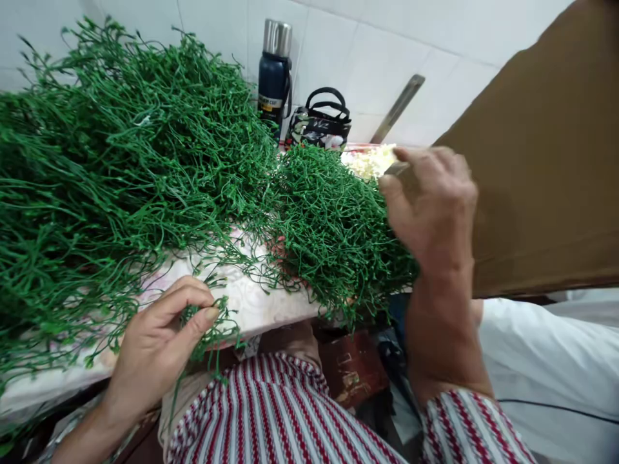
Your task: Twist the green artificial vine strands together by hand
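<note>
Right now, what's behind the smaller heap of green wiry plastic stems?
Behind the stem heap: a black-handled patterned bag, a dark blue flask with a steel cap, pale yellow bits and a white tiled wall. The bag's base and most of the bits are covered.

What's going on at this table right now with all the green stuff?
A person sits at a cloth-covered table heaped with thin green stems. The left hand pinches a small sprig at the table's near edge. The right hand is curled over a smaller green pile, beside pale yellow pieces; whether it grips anything is unclear. A flask and a bag stand behind, brown cardboard to the right.
</note>
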Tool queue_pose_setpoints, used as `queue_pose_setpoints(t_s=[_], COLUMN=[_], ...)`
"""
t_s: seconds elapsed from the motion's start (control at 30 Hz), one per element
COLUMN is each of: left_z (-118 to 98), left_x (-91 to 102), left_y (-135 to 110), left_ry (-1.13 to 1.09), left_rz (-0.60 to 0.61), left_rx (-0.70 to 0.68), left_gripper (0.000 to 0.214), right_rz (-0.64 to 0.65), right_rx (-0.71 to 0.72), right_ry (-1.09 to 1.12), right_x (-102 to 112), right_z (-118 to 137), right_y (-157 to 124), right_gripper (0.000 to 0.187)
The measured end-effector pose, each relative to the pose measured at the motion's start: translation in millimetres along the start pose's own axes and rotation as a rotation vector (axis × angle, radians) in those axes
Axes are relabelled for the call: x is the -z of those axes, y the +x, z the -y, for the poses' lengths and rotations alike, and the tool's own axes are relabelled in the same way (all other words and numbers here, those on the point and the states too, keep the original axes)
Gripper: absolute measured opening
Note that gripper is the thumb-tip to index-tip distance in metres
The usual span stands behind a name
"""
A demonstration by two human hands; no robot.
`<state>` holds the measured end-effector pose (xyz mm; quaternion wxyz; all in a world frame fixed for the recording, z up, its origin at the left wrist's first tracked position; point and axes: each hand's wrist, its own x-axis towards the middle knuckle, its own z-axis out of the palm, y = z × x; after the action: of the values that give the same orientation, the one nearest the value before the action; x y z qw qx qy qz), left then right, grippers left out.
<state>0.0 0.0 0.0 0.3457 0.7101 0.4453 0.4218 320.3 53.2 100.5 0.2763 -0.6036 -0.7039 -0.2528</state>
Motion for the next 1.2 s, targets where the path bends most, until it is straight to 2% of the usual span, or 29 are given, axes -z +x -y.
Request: queue_pose_setpoints(t_s=[0.03,0.07,0.17,0.23,0.3,0.47,0.6,0.73,0.9,1.0,1.2], left_z=[-2.8,-6.1,-15.1,-16.6,-13.8,-1.5,1.8,2.6,2.5,1.0,-0.3], left_x=[-4.3,-8.9,-22.3,-29.2,-33.4,-34.6,-31.8,-29.9,-33.1,-35.6,-37.9], left_y=[2.9,5.6,10.9,12.6,13.6,17.0,19.6,19.1,18.2,17.8,15.4], left_ry=[-0.021,-0.032,-0.059,-0.105,-0.192,-0.604,-0.804,-0.85,-0.806,-0.857,-1.08], left_rz=[-0.022,-0.041,-0.071,-0.092,-0.103,-0.116,-0.151,-0.155,-0.208,-0.219,-0.149], left_rx=[-0.021,-0.039,-0.087,-0.092,-0.033,0.24,0.359,0.365,0.265,0.225,0.36], left_gripper=[0.006,0.008,0.009,0.01,0.011,0.01,0.012,0.013,0.015,0.014,0.017], right_rz=[0.01,0.107,0.414,0.491,0.493,0.497,0.578,0.646,0.699,0.726,0.661], right_rx=[0.079,0.159,0.333,0.335,0.253,0.089,0.0,-0.08,-0.162,-0.188,-0.209], right_ry=[0.173,0.366,0.799,0.997,1.116,1.271,1.393,1.508,1.578,1.651,1.705], right_x=[-2.0,-5.4,-24.1,-39.5,-51.7,-60.9,-63.0,-68.1,-75.6,-82.2,-91.2], right_z=[16.6,35.2,90.2,116.1,130.7,141.2,145.2,148.2,147.9,147.8,153.5], right_y=[-10.5,-22.0,-55.8,-73.9,-86.3,-93.6,-91.7,-94.0,-99.4,-103.9,-110.7], right_gripper=[0.029,0.024,0.032,0.026,0.021,0.014,0.011,0.013,0.016,0.019,0.025])
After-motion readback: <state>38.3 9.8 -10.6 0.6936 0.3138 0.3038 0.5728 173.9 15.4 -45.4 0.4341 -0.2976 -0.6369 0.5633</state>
